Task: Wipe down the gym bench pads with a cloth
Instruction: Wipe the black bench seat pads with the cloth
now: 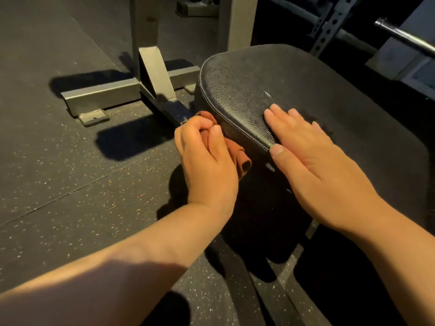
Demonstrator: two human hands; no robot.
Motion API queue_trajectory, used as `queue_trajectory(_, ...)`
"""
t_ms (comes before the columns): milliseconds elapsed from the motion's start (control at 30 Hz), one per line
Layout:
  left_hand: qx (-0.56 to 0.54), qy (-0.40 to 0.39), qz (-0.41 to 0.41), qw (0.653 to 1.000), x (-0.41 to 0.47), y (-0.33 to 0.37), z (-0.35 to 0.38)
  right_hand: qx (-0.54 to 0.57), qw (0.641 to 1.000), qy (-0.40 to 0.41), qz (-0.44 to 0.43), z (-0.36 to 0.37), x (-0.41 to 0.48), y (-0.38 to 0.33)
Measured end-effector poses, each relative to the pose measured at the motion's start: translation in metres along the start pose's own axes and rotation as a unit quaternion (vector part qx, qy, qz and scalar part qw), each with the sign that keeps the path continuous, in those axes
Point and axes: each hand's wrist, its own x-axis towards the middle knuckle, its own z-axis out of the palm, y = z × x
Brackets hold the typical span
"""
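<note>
Open rubber floor (70, 172) left of the bench pad (270, 85), room to pass there. The steel base (106, 96) and its upright (143, 31) crowd the pad's far-left corner. Left hand (207, 158), gripping the cloth (240, 158), blocks the pad's side; right hand (315, 165) lies flat on top. Barbell (404, 35) stands behind, far right.

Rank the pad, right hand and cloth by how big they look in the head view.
1. pad
2. right hand
3. cloth, though the left hand gripping it hides much of it.
</note>
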Motion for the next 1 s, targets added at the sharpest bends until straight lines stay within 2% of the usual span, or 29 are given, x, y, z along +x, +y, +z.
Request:
queue_trajectory(133, 0.018, -0.098, 0.147, 0.984, -0.013, -0.018, -0.013, -0.001, 1.0, 0.009, 0.0, 0.0, 0.002, 0.0)
queue_trajectory(200, 0.048, -0.122, 0.187, 0.974, -0.006, -0.025, -0.02, 0.001, 1.0, 0.009, -0.002, 0.0, 0.001, 0.001)
queue_trajectory(400, 0.053, -0.019, 0.167, 0.984, -0.003, -0.012, -0.012, 0.053, 0.998, 0.02, 0.008, 0.0, 0.0, 0.0)
queue_trajectory(467, 0.073, -0.05, 0.185, 0.979, -0.013, -0.017, -0.007, 0.114, 0.993, 0.024, 0.022, -0.001, 0.001, 0.002)
queue_trajectory(567, 0.091, -0.148, 0.266, 0.948, -0.036, -0.02, -0.006, 0.179, 0.983, 0.025, 0.034, -0.003, 0.003, 0.007)
queue_trajectory(633, 0.084, -0.177, 0.291, 0.936, -0.038, -0.021, -0.009, 0.206, 0.978, 0.02, 0.034, -0.004, 0.002, 0.01)
queue_trajectory(700, 0.07, -0.152, 0.272, 0.948, -0.03, -0.02, -0.01, 0.222, 0.974, 0.019, 0.033, -0.004, -0.001, 0.011)
queue_trajectory(800, 0.021, -0.057, 0.192, 0.98, -0.024, -0.009, -0.006, 0.235, 0.971, 0.029, 0.042, -0.004, 0.0, 0.009)
queue_trajectory(867, 0.024, -0.079, 0.192, 0.978, -0.04, -0.002, 0.001, 0.245, 0.968, 0.035, 0.053, -0.002, 0.002, 0.008)
queue_trajectory(1000, 0.063, -0.148, 0.249, 0.955, -0.064, -0.01, 0.002, 0.238, 0.97, 0.03, 0.045, -0.001, 0.0, 0.009)
